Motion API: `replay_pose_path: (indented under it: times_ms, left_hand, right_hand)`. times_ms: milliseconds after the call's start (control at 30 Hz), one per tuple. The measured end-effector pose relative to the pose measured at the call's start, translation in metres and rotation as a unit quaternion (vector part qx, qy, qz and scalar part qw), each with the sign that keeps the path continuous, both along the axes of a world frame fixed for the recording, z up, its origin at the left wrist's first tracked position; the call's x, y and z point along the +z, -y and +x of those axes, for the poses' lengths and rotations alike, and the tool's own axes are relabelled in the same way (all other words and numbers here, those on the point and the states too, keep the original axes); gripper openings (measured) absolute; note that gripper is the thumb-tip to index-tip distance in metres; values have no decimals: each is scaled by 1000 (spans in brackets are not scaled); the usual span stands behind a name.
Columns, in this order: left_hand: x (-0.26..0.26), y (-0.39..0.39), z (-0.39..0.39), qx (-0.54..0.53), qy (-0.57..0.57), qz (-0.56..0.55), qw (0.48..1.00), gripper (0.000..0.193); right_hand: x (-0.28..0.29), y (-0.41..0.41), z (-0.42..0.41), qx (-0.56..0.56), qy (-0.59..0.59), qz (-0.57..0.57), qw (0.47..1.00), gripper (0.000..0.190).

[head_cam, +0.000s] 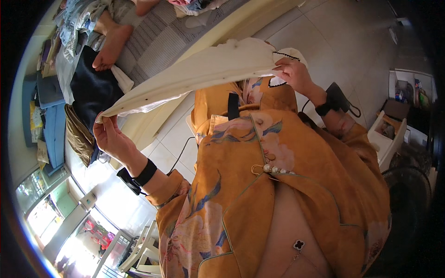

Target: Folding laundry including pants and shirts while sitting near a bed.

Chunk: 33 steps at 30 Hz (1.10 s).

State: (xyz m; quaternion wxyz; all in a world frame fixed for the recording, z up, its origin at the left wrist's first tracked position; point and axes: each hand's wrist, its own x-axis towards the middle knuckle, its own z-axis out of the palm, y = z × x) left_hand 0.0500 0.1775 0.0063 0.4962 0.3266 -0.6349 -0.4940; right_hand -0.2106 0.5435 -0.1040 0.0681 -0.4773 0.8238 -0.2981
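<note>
A cream-white garment (201,67), likely a blouse, is stretched taut in front of me, with small dark spots like buttons or snaps along its lower edge. My left hand (113,139) pinches one end between thumb and fingers. At the opposite end, my right hand (293,74) grips the cloth beside a white collar piece (277,81) with black scalloped trim. Both wrists wear black straps. Beneath the cloth is my lap, covered by orange floral clothing (240,146). Folds hide part of the garment's far side.
A bed (153,45) with a grey patterned cover lies ahead to the left. Another person's bare foot (113,47) rests there near dark satin cloth (95,78). To the right are an open white drawer (389,139) and a fan (410,191). A white chair (144,250) stands lower left.
</note>
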Motion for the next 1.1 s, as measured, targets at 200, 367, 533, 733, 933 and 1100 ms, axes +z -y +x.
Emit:
replay_pose_path:
  times_ms: [200,367,533,733,933,1100]
  left_hand:
    - [-5,1,-2,-15,-1,16,1000,12]
    - [-11,10,11,4,23,34,999,11]
    - [-15,12,15,-25,-27,58,998,13]
    - [-18,10,19,-15,-5,57,998,13]
    - [-19,8,22,24,3,70,997,17]
    - [-25,9,30,51,22,78,995,18]
  right_hand:
    - [-14,7,-14,-77,132,-9,988,20]
    - [-26,13,-12,-22,106,-81,991,21]
    - [-34,18,-12,-58,167,-52,983,27]
    - [-48,24,-14,-54,49,-104,992,28]
    - [-44,26,-10,2,2,-27,1000,26]
    - [-34,35,-7,-26,93,42,994,26]
